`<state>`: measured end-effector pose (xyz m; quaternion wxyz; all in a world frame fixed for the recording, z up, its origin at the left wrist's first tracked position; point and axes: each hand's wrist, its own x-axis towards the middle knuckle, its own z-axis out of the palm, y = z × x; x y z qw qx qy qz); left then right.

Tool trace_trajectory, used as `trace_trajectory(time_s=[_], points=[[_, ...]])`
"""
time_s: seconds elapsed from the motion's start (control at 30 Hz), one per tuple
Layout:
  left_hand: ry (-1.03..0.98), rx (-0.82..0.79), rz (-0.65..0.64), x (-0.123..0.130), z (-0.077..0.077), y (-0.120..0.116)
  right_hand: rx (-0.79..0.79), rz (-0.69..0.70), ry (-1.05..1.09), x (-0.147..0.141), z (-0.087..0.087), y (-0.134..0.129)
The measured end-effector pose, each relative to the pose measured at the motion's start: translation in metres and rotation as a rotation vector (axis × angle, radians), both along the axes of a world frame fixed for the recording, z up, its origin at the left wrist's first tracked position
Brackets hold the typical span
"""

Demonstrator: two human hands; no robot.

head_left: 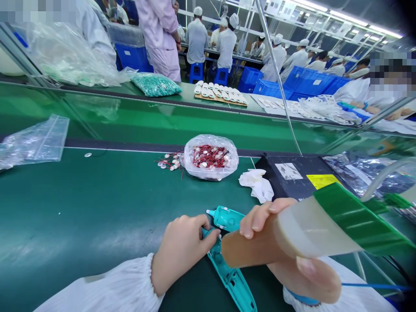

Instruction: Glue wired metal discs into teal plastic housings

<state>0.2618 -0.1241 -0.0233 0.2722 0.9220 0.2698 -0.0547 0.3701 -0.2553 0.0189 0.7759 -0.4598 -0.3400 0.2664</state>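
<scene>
Lying at the near edge of the green conveyor worktop (81, 208), a teal plastic housing (230, 281) is grasped by the left hand (183, 253), a tan-and-green flat implement (312, 229) is clasped in the right hand (302, 277), and a bag of red-wired parts (211, 157) is set mid-worktop, with white-coated workers (227, 50) seen beyond.

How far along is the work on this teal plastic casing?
Done: perhaps the white oval parts in rows on a wooden board across the belt. In hand: the left hand grips the teal plastic casing; the right hand holds an amber translucent tube with a green end. Left: a clear plastic bag of red-wired metal discs.
</scene>
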Motion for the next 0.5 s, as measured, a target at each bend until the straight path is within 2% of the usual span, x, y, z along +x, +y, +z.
trace_trajectory(time_s=[0.37, 0.5], points=[[0.005, -0.02, -0.001, 0.001, 0.001, 0.001, 0.017, 0.129, 0.124, 0.005, -0.011, -0.006], [0.008, -0.014, 0.009, 0.001, 0.002, 0.001, -0.009, 0.163, 0.164, 0.008, -0.008, -0.003]])
